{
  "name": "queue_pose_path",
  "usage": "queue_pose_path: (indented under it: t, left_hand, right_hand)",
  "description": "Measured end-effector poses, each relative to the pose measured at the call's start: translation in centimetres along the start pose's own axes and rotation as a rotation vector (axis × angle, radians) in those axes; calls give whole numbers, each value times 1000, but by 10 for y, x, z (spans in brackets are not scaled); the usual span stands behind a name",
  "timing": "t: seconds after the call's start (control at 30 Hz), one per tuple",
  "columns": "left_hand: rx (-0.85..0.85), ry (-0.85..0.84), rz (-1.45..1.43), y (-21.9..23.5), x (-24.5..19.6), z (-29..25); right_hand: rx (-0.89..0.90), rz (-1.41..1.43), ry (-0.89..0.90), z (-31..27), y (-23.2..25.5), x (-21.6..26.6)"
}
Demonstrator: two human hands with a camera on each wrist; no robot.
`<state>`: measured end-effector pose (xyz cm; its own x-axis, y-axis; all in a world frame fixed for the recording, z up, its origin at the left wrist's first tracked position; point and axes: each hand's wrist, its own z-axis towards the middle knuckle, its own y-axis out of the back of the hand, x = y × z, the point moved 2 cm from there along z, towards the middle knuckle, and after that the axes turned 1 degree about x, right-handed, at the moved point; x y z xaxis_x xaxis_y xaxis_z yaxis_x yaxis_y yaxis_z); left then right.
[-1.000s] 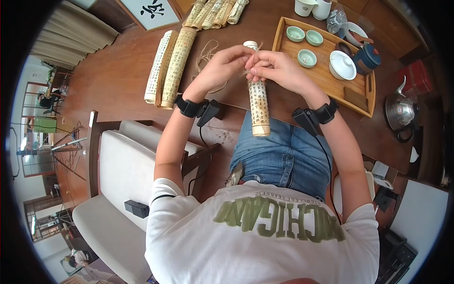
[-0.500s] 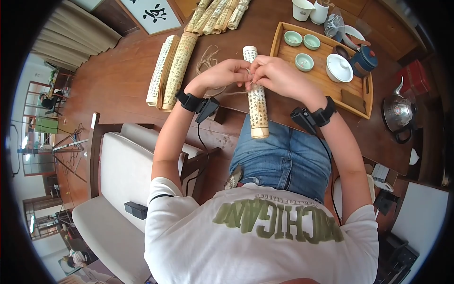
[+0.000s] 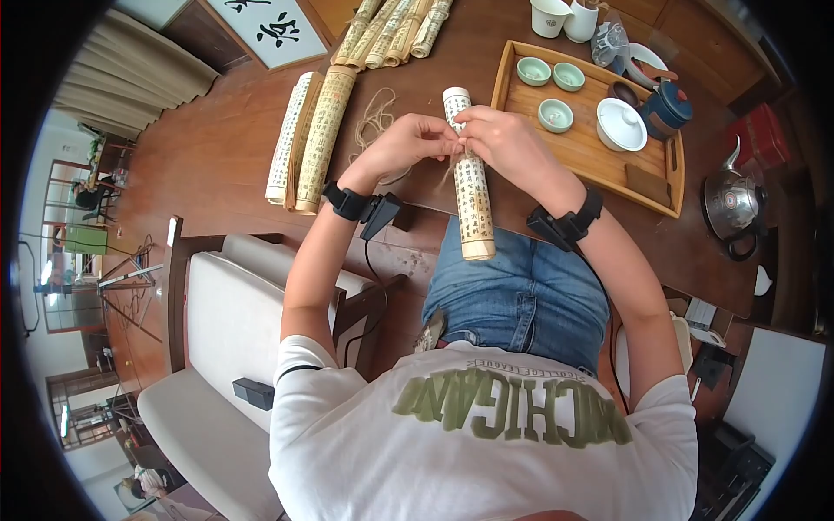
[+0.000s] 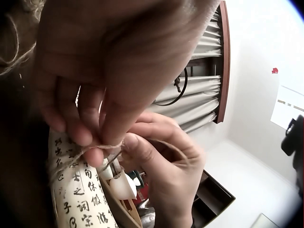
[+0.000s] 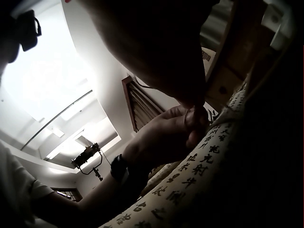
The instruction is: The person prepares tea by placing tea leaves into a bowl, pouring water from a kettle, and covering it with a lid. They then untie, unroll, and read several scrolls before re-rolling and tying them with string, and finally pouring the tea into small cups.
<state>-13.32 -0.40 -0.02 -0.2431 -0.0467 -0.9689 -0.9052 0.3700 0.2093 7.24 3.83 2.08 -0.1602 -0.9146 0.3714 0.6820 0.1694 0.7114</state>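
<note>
A rolled paper scroll (image 3: 473,208) printed with columns of characters lies over the table's near edge, its lower end above the person's lap. Thin twine (image 4: 102,147) goes round its middle. My left hand (image 3: 407,146) pinches the twine from the left, with fingertips right at the paper. From the other side my right hand (image 3: 511,148) pinches a strand between thumb and forefinger, seen best in the left wrist view. Both sets of fingertips meet over the scroll. In the right wrist view the left hand (image 5: 164,135) is dark beside the scroll.
Loose twine (image 3: 373,122) lies left of the scroll. Beyond it are larger rolled scrolls (image 3: 321,143), with several more (image 3: 395,35) at the back. On the right stands a wooden tray (image 3: 569,169) with green cups (image 3: 556,115) and a lidded white bowl (image 3: 621,126). A metal kettle (image 3: 731,204) is farther right.
Both hands have shifted slightly down along the scroll, baring its top end. A strand that stretched left half a second ago now hangs close beside the scroll.
</note>
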Motion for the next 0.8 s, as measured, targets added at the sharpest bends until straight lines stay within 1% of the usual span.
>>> queue_pose_path:
  t: [0.07, 0.1, 0.17, 0.2, 0.3, 0.4, 0.5, 0.6, 0.7, 0.73, 0.8]
  left_hand:
    - [-132, -56, 153, 1, 4, -4]
    - [-165, -62, 129, 3, 8, -6]
    - [-230, -77, 84, 10, 10, -11]
    - [-253, -22, -72, 11, 11, -15]
    - [-344, 103, -261, 12, 8, -25]
    - [-226, 119, -321, 25, 20, -32]
    - [-414, 166, 85, 27, 25, -38]
    - [-493, 232, 257, 21, 19, -47]
    - [-539, 37, -9, 9, 10, -47]
    - [-624, 22, -86, 2, 5, -48]
    - [-615, -152, -366, -20, -24, -37]
  right_hand:
    - [2, 1, -65, -6, 2, -2]
    - [2, 2, -97, -8, 4, -1]
    - [63, -82, -163, -15, 9, 2]
    - [91, -125, -196, -18, 11, 3]
    - [157, -201, -236, -27, 13, 5]
    - [161, -189, -265, -36, 10, 3]
    - [194, -193, -329, -40, 9, 4]
    - [221, -132, -389, -43, 5, 7]
    - [238, 10, -423, -45, -1, 2]
    - [259, 205, -533, -45, -4, -2]
    - [302, 601, -746, -40, -6, -4]
